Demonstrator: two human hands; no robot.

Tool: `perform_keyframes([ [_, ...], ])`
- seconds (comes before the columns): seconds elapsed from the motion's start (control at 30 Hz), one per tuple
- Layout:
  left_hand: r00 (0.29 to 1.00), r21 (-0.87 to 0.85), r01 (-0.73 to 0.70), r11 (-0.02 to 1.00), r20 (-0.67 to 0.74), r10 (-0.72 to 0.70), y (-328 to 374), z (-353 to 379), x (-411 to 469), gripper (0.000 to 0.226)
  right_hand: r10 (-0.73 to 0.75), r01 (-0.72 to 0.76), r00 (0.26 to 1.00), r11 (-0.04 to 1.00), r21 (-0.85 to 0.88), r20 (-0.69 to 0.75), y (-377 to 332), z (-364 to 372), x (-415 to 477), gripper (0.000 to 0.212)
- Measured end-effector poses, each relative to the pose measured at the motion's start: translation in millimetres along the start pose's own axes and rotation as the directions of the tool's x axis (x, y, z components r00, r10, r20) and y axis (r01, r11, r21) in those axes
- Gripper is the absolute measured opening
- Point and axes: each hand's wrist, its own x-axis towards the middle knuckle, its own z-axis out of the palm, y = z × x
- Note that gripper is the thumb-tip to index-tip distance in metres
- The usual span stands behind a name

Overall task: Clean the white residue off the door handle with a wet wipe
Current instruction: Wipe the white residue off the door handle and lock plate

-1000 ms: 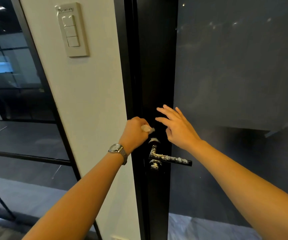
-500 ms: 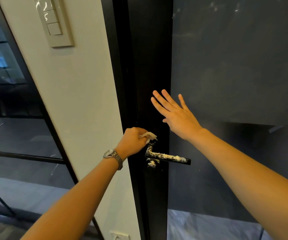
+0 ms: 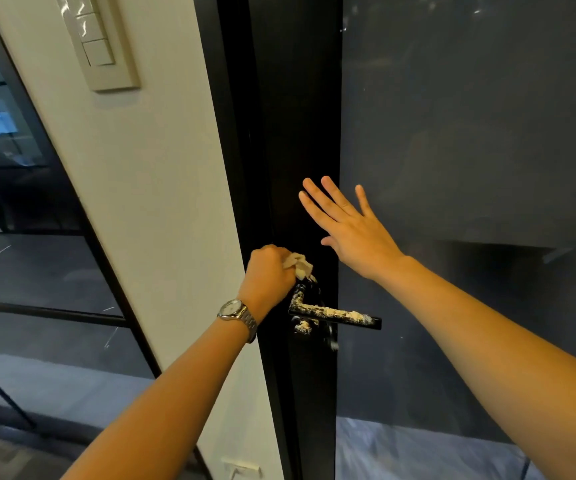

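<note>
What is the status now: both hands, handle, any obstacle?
Left hand shut on crumpled white wet wipe at handle top. Right hand open, flat at door. Black lever door handle crusted white. Nothing blocking.

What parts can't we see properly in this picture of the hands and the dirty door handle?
- Head view: most of the wet wipe is bunched inside the left hand.
- The right hand shows its back, so palm contact with the door can't be judged.
- The door handle base is partly behind the wipe.
- The wall switch is cut off by the top edge.
</note>
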Motion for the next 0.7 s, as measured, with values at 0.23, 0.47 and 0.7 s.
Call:
perform_keyframes([
  [0.23, 0.964, 0.145, -0.203, 0.968, 0.203, 0.171, 9.9, 23.7, -2.3, 0.019, -0.011, 0.009, 0.999, 0.998, -0.068, -0.041, 0.8, 5.6, 1.1, 0.082],
  [0.47, 0.996, 0.152, -0.014, 0.988, -0.087, 0.027, 4.8, -5.0, 6.1, 0.021, -0.038, 0.021, 0.994, 0.986, -0.166, -0.099, 2.7, 11.5, 1.0, 0.078],
  [0.7, 0.978, 0.105, 0.015, 0.994, -0.210, 0.007, 21.4, -13.1, 1.3, 0.019, -0.043, 0.019, 0.991, 0.982, -0.188, -0.127, 3.1, 15.1, 1.1, 0.076],
])
